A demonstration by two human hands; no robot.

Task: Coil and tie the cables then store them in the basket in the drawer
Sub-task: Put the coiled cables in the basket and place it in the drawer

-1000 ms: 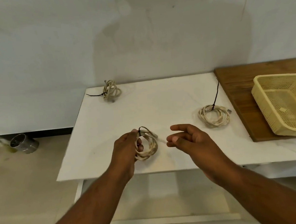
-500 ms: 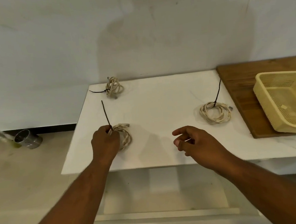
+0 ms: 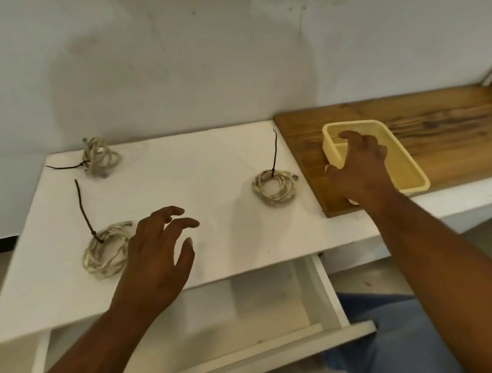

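Note:
Three cream cable coils, each tied with a dark tie, lie on the white table (image 3: 180, 173): one at the back left (image 3: 100, 156), one at the near left (image 3: 105, 251), one right of the middle (image 3: 274, 186). My left hand (image 3: 156, 259) hovers just right of the near-left coil, fingers spread and holding nothing. My right hand (image 3: 360, 166) grips the left wall of the yellow mesh basket (image 3: 407, 172), fingers over the rim and thumb outside. Below the table's front edge, the white drawer (image 3: 247, 311) stands pulled open with nothing in it.
The basket sits on a wooden board (image 3: 444, 131) at the right end of the table. A white wall runs behind. Blue-clad legs (image 3: 395, 336) show beside the drawer's right corner.
My left hand has set the coil down at the near left and let go. My right hand has reached right and taken the basket's rim. The view now shows the open drawer.

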